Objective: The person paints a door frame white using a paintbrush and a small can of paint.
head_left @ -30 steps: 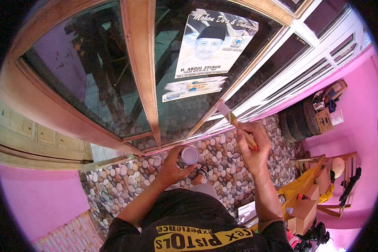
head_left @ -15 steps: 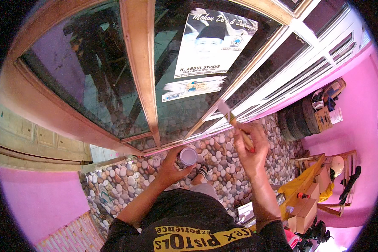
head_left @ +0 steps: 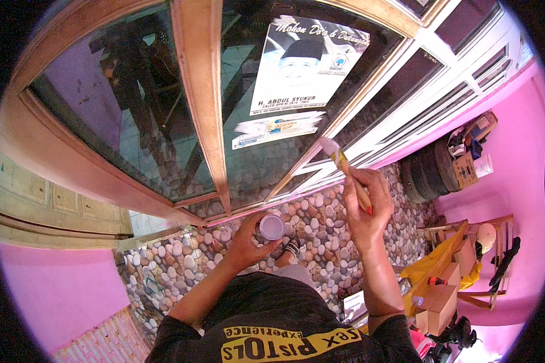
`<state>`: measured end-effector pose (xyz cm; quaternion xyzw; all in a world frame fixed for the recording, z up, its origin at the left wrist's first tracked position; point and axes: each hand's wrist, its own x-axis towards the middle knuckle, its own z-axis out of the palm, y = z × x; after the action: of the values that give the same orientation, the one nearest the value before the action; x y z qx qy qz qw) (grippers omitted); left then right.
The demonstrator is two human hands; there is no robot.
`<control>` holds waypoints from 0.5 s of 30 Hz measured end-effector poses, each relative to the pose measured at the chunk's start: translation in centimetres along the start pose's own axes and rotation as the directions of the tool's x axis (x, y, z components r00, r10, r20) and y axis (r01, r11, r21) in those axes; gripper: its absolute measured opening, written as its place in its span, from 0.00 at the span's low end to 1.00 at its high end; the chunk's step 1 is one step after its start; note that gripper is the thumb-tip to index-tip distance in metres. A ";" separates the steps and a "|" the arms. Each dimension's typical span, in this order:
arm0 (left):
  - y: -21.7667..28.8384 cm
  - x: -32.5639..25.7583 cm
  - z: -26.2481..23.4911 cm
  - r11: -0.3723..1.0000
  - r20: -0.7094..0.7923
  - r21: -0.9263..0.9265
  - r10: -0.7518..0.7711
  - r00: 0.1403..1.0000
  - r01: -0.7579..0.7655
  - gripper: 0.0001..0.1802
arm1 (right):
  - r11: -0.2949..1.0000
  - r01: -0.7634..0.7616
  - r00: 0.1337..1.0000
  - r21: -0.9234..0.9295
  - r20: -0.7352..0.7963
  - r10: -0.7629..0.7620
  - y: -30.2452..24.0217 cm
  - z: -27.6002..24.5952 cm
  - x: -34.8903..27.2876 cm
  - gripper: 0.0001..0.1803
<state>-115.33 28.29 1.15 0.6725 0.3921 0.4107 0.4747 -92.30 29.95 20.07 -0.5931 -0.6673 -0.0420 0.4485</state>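
Note:
A paintbrush (head_left: 343,166) with a wooden handle is gripped in my right hand (head_left: 368,206). Its pale bristles meet the wooden strip (head_left: 348,119) between two window panes, at the boundary with the white-painted part of the frame; whether they press on it I cannot tell. My left hand (head_left: 246,242) is wrapped round a small round cup (head_left: 272,227) with whitish liquid in it, held low in front of my body. On the glass pane (head_left: 248,163) left of the brush are a poster (head_left: 306,69) and a torn sticker (head_left: 278,130).
White-painted frames (head_left: 406,115) run off to the right. Stacked tyres (head_left: 427,175) stand by the pink wall (head_left: 515,157). Cardboard boxes (head_left: 439,305) and a wooden rack (head_left: 502,242) with a yellow cloth lie lower right. The floor (head_left: 181,260) has a pebble pattern.
The brush and my right hand have shifted slightly to the right, and the bristles now lie bent at another angle along the strip. My left hand and the cup have barely moved.

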 end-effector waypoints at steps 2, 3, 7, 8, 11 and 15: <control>0.1 0.0 0.0 0.999 0.002 -0.036 0.008 1.000 -0.008 0.40 | 1.000 -0.010 0.999 0.000 -0.030 0.010 -0.5 -0.5 -0.2 0.10; -0.2 -0.2 0.2 1.000 -0.001 -0.029 0.001 1.000 -0.001 0.39 | 1.000 0.006 1.000 -0.023 -0.002 -0.006 -0.5 -0.7 -0.4 0.10; 0.9 0.3 -0.1 0.998 0.006 -0.055 0.025 1.000 -0.025 0.39 | 0.998 -0.046 0.996 -0.034 0.080 0.048 -1.0 0.1 -1.1 0.10; 0.9 0.2 0.0 0.998 0.007 -0.056 0.029 1.000 -0.028 0.39 | 0.995 -0.094 0.989 -0.031 0.113 0.097 -0.8 0.3 -1.3 0.11; 0.8 0.2 0.2 1.000 0.016 -0.020 0.014 1.000 -0.013 0.38 | 0.999 -0.041 0.997 -0.013 0.065 0.042 -0.2 0.6 -0.7 0.10; 0.2 -0.1 0.2 1.000 0.021 -0.016 0.010 1.000 -0.009 0.39 | 0.999 -0.038 0.999 -0.004 0.013 0.038 -1.2 -0.1 0.5 0.09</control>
<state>-115.11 28.12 1.23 0.6747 0.3808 0.4091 0.4821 -93.19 29.89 21.08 -0.6068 -0.6589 -0.0307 0.4436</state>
